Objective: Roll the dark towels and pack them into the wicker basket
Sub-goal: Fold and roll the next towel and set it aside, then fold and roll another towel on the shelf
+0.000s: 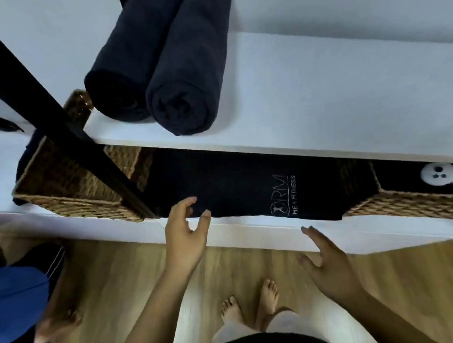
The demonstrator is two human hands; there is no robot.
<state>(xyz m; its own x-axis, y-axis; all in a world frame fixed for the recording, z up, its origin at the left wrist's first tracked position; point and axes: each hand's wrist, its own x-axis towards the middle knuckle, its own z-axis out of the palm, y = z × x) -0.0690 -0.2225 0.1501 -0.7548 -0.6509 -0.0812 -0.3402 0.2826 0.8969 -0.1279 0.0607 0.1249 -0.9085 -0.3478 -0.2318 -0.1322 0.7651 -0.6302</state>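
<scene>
A dark towel (247, 186) with a white fitness logo lies flat on the lower white shelf (249, 230), between two wicker baskets. My left hand (185, 233) hovers at the towel's near edge with fingers relaxed and holds nothing. To the right, my right hand (327, 263) is spread out just below the shelf's front edge, also empty. Two rolled dark towels (162, 69) lie side by side on the upper white shelf (321, 100). The left wicker basket (68, 187) sits on the lower shelf, partly behind a black post.
A second wicker basket (410, 203) stands at the right with a white controller (441, 177) near it. The black post (46, 112) slants across the left basket. Another person's legs and blue cloth (17, 300) are at the left. Below is wooden floor (126, 281).
</scene>
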